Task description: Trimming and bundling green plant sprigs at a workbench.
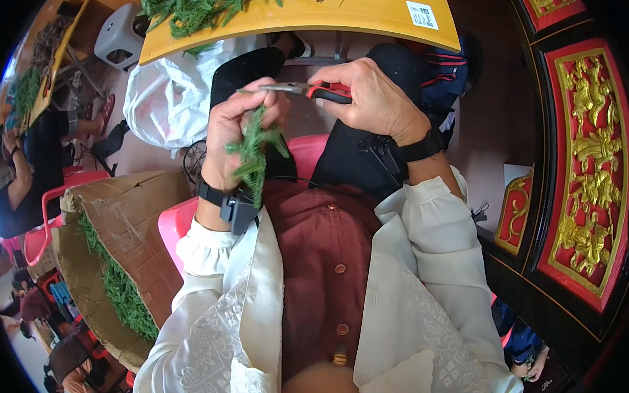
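My left hand [227,124] is closed around a green needle-leaved sprig [252,158], which hangs down in front of the wrist. In my right hand [380,104] is a pair of pliers [328,92] with red and black handles. Their metal jaws point left and meet the fingertips of my left hand, where the stem end seems to be. What exactly the jaws grip is too small to tell. Both hands are held above my lap, just short of the table edge.
More green sprigs [196,5] and brown stems lie on the yellow table [387,22] ahead. A white plastic bag [166,107] is below its left side. At my left stands a cardboard box [128,215] with greenery [124,297]. A carved red-and-gold panel [590,168] rises at right; people sit nearby.
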The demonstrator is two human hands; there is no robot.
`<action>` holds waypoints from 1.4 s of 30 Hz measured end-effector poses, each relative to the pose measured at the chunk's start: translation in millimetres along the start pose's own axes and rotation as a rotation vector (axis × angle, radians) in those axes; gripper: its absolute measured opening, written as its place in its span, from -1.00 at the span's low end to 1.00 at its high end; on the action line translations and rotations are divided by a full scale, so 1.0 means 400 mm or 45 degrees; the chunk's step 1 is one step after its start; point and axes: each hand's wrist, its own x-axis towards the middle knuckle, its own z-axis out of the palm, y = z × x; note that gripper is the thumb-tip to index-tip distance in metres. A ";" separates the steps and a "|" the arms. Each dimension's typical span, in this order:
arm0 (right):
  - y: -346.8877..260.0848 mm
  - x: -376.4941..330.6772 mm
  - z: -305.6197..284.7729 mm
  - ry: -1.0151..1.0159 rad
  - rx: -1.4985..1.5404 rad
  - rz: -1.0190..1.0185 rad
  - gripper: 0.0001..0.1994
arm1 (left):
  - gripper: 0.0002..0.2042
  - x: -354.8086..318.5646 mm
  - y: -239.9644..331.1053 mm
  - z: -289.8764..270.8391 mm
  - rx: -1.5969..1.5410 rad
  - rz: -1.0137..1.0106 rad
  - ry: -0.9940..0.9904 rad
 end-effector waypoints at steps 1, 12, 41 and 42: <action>-0.006 0.000 0.000 -0.057 -0.047 0.151 -0.76 | -0.85 -0.001 0.000 0.008 0.000 0.001 0.001; 0.031 -0.007 0.009 0.068 -0.153 0.121 -0.72 | -0.94 0.002 0.006 0.025 0.450 0.247 0.510; 0.004 -0.004 -0.025 0.332 -0.031 0.241 -0.78 | -0.84 0.074 0.092 0.056 0.570 -0.062 0.235; 0.000 -0.006 -0.029 0.285 0.008 0.325 -0.79 | -0.84 0.078 0.089 0.056 0.572 -0.060 0.229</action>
